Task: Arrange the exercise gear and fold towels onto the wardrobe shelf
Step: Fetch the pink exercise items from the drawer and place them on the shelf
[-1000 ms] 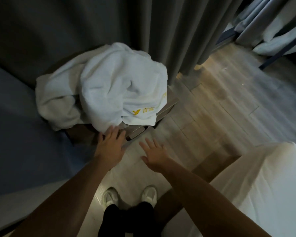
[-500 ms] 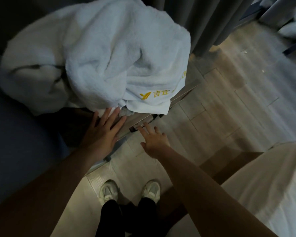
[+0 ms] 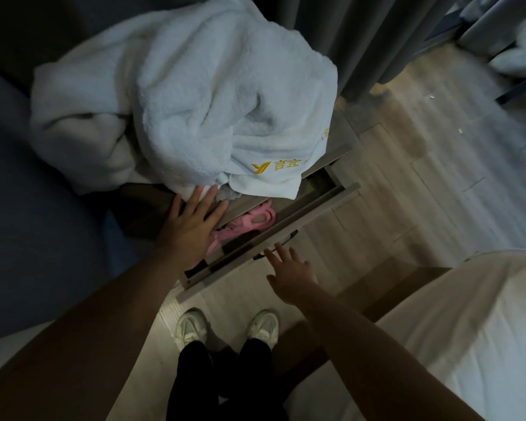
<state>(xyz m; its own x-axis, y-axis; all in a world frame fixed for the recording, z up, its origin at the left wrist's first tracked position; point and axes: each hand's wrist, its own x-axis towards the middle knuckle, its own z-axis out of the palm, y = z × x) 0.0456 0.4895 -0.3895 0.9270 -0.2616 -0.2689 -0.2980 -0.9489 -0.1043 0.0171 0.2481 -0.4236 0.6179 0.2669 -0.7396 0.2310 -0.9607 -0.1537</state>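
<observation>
1. A heap of pale towels covers the top of a low cabinet. One printed towel corner hangs over the front edge.
2. Below that edge a drawer stands partly open, with a pink item inside it.
3. The left hand lies flat at the cabinet's front edge, its fingers straight and spread and its fingertips against the towels.
4. The right hand is spread too, its fingertips at the drawer's dark handle; whether they touch it is unclear.
5. White shoes stand on the wooden floor beneath the drawer front.
</observation>
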